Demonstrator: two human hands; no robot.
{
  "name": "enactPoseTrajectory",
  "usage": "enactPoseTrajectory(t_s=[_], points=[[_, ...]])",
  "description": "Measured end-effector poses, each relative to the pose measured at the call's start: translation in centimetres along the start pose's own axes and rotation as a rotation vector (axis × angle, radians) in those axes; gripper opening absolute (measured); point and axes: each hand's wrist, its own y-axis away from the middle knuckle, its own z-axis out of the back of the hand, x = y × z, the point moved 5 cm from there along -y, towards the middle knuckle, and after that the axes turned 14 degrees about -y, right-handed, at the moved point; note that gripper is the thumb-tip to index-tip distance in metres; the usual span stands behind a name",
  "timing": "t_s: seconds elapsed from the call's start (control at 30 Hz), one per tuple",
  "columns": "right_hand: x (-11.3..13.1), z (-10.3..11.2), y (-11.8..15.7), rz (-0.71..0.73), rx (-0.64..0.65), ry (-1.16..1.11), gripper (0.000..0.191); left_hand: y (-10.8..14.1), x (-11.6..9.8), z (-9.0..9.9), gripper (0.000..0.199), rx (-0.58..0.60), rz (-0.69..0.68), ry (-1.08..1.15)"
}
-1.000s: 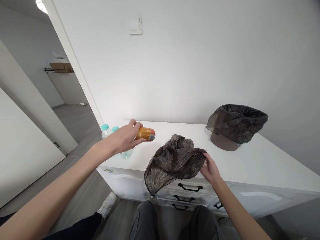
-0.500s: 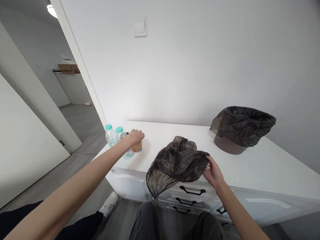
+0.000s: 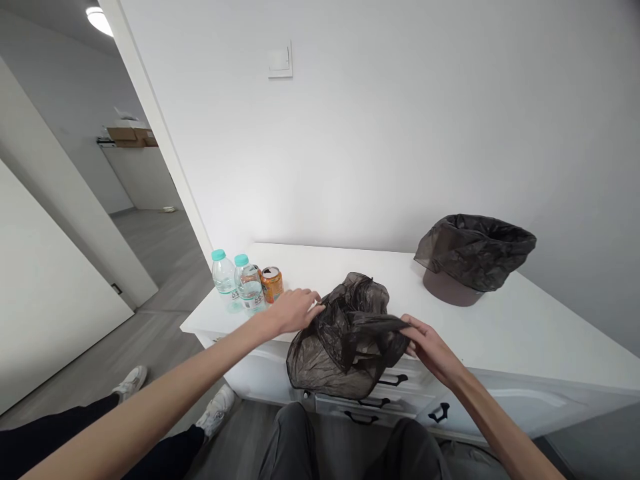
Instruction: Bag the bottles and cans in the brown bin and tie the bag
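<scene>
A crumpled, dark translucent trash bag lies over the front edge of the white cabinet top and hangs down past it. My right hand pinches its right rim. At the bag's left side is my left hand, with thumb and fingers apart at the plastic; I see no firm hold. Just behind that hand stands an orange drink can, its top opened. Two clear plastic bottles with teal caps, a front bottle and a rear bottle, stand to its left. Another can is partly hidden behind the front bottle.
A brown bin lined with a dark bag stands on the right of the cabinet top. Black drawer handles are on the front. Another person's legs and white shoes are at lower left, near a doorway.
My left hand has let go of the orange can and moved right and down to the bag. The bag's mouth has spread and its front hangs lower. My right hand keeps its pinch.
</scene>
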Motion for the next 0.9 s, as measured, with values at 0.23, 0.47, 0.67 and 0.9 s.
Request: enactPoseTrajectory(t_s=[0.23, 0.47, 0.67, 0.9], points=[[3.2, -3.5, 3.4, -0.147, 0.494, 0.559, 0.03, 4.2, -3.6, -6.8, 0.045, -0.025, 0.027, 0.267], [4.6, -0.1, -8.3, 0.282, -0.234, 0.836, 0.043, 6.8, -3.4, -7.4, 0.021, -0.106, 0.24, 0.475], [2.8, -1.5, -11.9, 0.104, -0.02, 1.027, 0.041, 8.6, -1.6, -6.7, 0.05, -0.092, 0.37, 0.624], [8.6, -5.6, -6.2, 0.297, 0.195, 0.954, 0.022, 7.1, -0.7, -4.5, 0.055, 0.002, 0.413, 0.941]])
